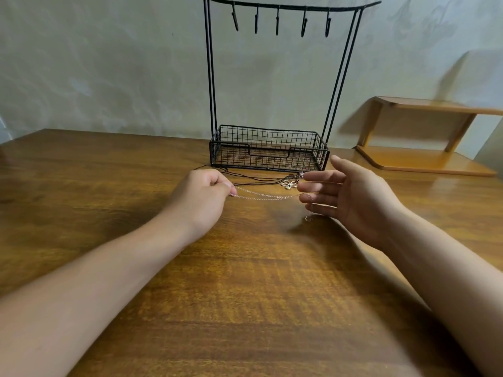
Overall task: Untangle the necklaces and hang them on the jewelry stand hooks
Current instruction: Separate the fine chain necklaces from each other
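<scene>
Head view: left hand [202, 190] pinches thin silver chain necklace [262, 195], stretched taut over extended right hand [343, 194] fingers, apparently separating it from black cord necklace [255, 178].

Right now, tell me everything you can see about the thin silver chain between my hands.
The silver chain is a fine, pale metallic necklace of tiny links, doubled into two strands that sag slightly above the wooden table. The left hand pinches one end; the other end drapes over the straight fingers of the right hand, with a small piece dangling below them. It runs just in front of the black cord necklace and its flower pendant.
</scene>
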